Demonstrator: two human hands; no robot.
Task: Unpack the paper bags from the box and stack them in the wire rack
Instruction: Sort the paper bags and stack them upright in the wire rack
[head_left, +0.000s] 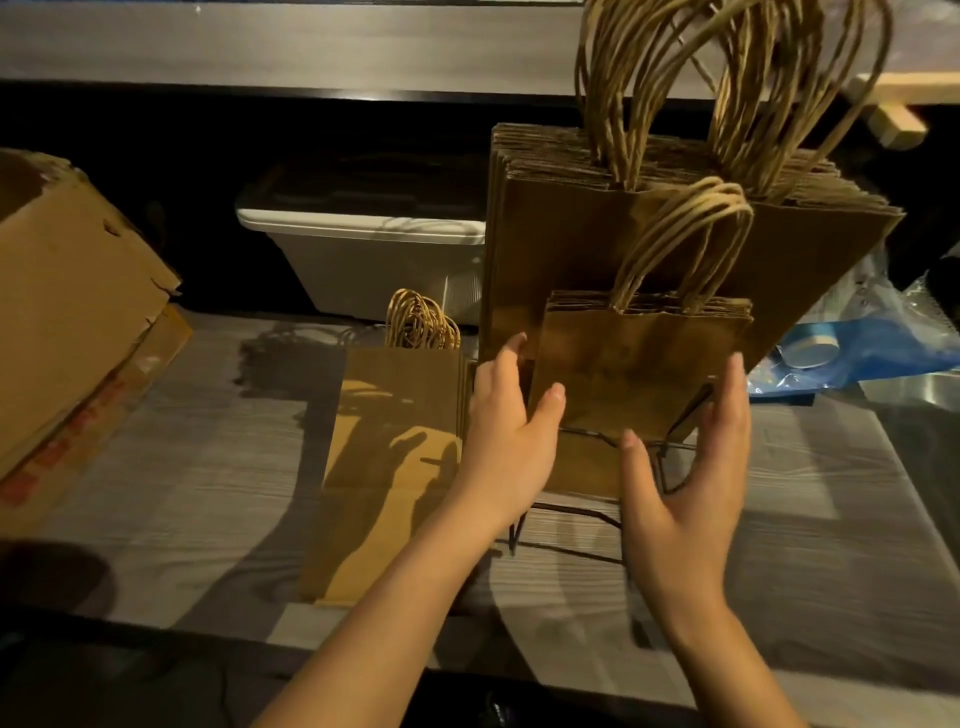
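Left hand (511, 426) & right hand (691, 467), fingers straight, gripping nothing, flank small brown paper-bag stack (639, 364) in black wire rack (661, 452); uneven push could tip it fwd.

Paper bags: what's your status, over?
Left hand, right hand open, flanking small bags upright in wire rack. Another stack flat on table. Nothing blocking.

Brown paper bags (644, 358) upright in wire rack (675, 447)

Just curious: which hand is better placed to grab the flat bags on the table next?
Probably the left hand: it is next to the flat bags, while the right hand is beyond the wire rack.
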